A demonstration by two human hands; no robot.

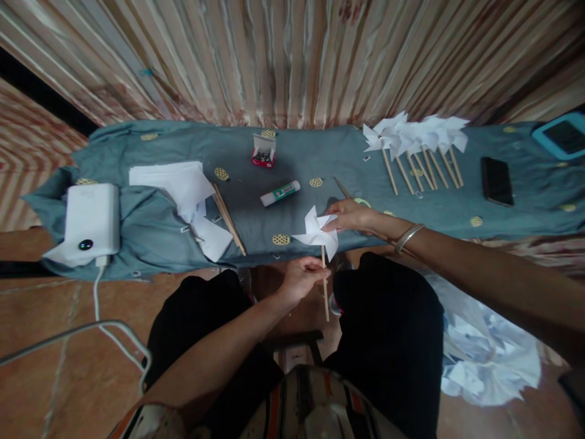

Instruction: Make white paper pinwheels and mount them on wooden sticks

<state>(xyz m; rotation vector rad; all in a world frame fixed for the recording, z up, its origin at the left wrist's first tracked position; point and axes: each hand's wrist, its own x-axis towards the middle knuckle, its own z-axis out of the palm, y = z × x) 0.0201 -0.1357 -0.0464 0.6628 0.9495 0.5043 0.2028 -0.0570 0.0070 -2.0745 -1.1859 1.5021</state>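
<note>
A white paper pinwheel [315,229] on a thin wooden stick is held up at the near edge of the cloth-covered table. My left hand [305,277] is closed around the stick below the paper blades. With its fingers, my right hand [348,216] grips a blade on the pinwheel's right side; its fingertips are partly hidden by the paper. Just beyond that hand lie scissors [361,202] with pale green handles, partly covered by it. A glue stick [280,193] rests on the cloth, and behind it stands an open small red box [263,157] with dark small pieces inside.
Several finished pinwheels [415,137] lie in a row at the back right, near a dark phone [497,181] and a blue-framed device [561,135]. To the left are white paper sheets [178,183], wooden sticks [228,218] and a cabled power bank [92,219]. Crumpled paper [491,360] sits low at right.
</note>
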